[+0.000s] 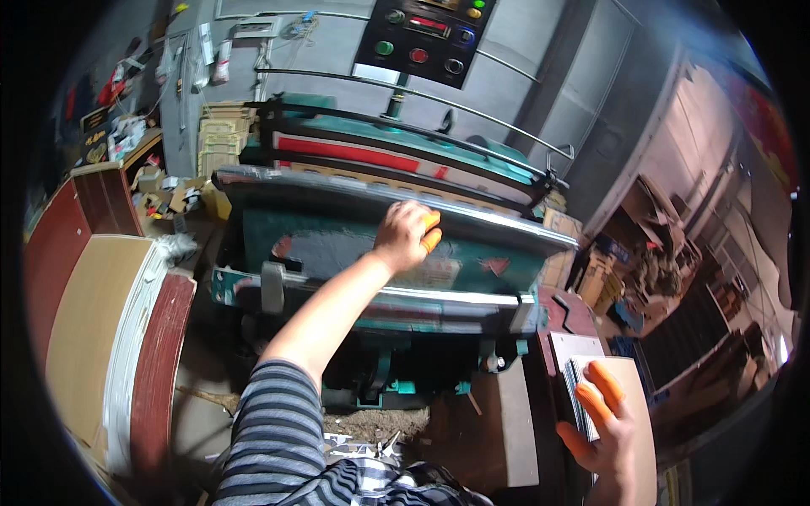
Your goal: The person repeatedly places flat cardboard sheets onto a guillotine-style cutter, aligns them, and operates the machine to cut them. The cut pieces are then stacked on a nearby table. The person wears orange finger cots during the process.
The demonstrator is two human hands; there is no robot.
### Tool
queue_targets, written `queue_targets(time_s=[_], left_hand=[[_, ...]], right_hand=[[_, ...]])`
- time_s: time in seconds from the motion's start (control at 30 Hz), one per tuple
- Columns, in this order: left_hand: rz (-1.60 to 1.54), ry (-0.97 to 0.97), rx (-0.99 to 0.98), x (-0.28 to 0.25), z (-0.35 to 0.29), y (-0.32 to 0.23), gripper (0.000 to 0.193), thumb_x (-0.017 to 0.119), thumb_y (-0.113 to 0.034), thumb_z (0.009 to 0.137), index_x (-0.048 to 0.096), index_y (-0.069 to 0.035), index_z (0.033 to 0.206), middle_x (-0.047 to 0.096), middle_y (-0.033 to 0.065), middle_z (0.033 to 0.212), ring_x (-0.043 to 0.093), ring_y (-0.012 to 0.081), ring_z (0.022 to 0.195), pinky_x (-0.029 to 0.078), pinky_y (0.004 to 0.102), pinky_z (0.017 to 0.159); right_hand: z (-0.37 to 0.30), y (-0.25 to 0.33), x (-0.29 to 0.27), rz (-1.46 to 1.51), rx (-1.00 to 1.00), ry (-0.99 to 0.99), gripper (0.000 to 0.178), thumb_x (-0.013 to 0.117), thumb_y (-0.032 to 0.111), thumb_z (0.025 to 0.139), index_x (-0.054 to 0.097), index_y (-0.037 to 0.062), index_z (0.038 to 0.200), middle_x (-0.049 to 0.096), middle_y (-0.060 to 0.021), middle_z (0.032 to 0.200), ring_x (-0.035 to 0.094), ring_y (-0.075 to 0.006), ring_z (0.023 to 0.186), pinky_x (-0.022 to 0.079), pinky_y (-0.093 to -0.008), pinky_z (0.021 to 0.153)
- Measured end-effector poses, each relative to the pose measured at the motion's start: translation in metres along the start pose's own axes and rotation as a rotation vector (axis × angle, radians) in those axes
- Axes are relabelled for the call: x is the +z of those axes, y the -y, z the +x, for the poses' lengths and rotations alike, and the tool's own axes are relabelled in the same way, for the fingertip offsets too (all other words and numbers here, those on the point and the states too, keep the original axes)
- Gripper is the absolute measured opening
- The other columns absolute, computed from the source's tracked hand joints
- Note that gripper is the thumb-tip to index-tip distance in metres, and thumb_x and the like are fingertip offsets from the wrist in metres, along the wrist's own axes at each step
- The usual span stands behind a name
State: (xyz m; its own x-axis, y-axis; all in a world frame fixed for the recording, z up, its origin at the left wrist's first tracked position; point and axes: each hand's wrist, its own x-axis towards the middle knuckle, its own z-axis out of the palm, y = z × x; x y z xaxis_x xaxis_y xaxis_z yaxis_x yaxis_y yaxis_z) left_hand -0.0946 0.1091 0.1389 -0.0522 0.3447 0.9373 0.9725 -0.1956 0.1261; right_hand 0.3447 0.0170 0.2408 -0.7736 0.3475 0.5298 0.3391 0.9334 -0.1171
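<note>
gray wall panels (329, 51) stand behind a green machine (295, 105), with a black control panel (401, 63) of coloured buttons mounted above it. at the far left, curved by the lens, are a tan board (93, 312) and a dark red board (160, 354), and on the right, farther back, brown scraps (658, 232) are heaped up. across the machine's upper part runs a red strip (346, 156), and in front of it a broad slanted plate (337, 253) carries a long bar along its top edge. the left hand (407, 234) is just below that bar, in front of the plate, its fingers curled in and orange covers on some of them; whether it grips the edge or only rests there, i cannot tell. its arm comes up from a striped sleeve (278, 422). to the right of the machine, a reddish-brown worktop (582, 314) bears a bent black tool (563, 314) and, nearer the person, a stack of flat sheets (639, 388). over that stack is the right hand (603, 430), thumb spread well away from the orange-covered fingers; contact with the sheets is unclear.
</note>
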Motion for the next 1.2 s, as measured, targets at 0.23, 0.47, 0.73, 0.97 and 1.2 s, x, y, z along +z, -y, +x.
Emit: queue_targets(time_s=[0.23, 0.47, 0.73, 0.97, 1.2], left_hand=[[-0.497, 0.508, -0.047, -0.024, -0.159, -0.113, 0.022, 0.071, -0.017, 0.077, 0.071, -0.007, 0.096, 0.07, 0.0109, 0.097, 0.066, 0.026, 0.092, 0.052, 0.0382, 0.081], [-0.304, 1.01, -0.293, -0.127, -0.189, -0.122, 0.029, 0.068, -0.026, 0.081, 0.07, -0.011, 0.106, 0.07, 0.0099, 0.101, 0.066, 0.0296, 0.094, 0.053, 0.0375, 0.084], [-0.305, 0.415, 0.044, -0.15, -0.091, -0.191, 0.024, 0.077, -0.008, 0.07, 0.07, -0.002, 0.092, 0.069, 0.0105, 0.088, 0.067, 0.0272, 0.079, 0.052, 0.0354, 0.073], [-0.256, 0.073, 0.122, -0.15, -0.029, -0.21, 0.024, 0.074, -0.009, 0.076, 0.068, -0.002, 0.098, 0.067, 0.0095, 0.098, 0.066, 0.0299, 0.088, 0.052, 0.0387, 0.079], [0.03, -0.079, 0.168, -0.136, 0.016, -0.203, 0.033, 0.066, -0.017, 0.088, 0.062, 0.0, 0.116, 0.061, 0.0165, 0.122, 0.053, 0.0351, 0.122, 0.039, 0.0451, 0.104]], right_hand=[[-0.087, -0.047, 0.11, 0.227, 0.441, -0.034, 0.047, 0.078, 0.007, 0.075, 0.062, 0.002, 0.119, 0.061, -0.0196, 0.12, 0.061, -0.0321, 0.108, 0.049, -0.0361, 0.094], [-0.118, -0.058, 0.186, 0.26, 0.447, 0.278, 0.041, 0.075, 0.02, 0.077, 0.066, 0.0065, 0.115, 0.064, -0.0188, 0.116, 0.061, -0.0351, 0.106, 0.05, -0.0393, 0.092], [-0.134, -0.056, 0.168, 0.147, 0.361, 0.25, 0.042, 0.074, 0.02, 0.076, 0.066, 0.0074, 0.115, 0.064, -0.0165, 0.117, 0.063, -0.0347, 0.1, 0.051, -0.0391, 0.09], [-0.178, -0.065, 0.136, 0.189, 0.582, 0.246, 0.043, 0.075, 0.019, 0.077, 0.066, 0.0058, 0.116, 0.065, -0.018, 0.115, 0.064, -0.0331, 0.101, 0.051, -0.0375, 0.089], [-0.229, -0.073, 0.128, 0.134, 0.648, 0.135, 0.038, 0.075, 0.014, 0.077, 0.067, 0.0033, 0.112, 0.066, -0.0179, 0.109, 0.065, -0.0322, 0.096, 0.053, -0.036, 0.084]])
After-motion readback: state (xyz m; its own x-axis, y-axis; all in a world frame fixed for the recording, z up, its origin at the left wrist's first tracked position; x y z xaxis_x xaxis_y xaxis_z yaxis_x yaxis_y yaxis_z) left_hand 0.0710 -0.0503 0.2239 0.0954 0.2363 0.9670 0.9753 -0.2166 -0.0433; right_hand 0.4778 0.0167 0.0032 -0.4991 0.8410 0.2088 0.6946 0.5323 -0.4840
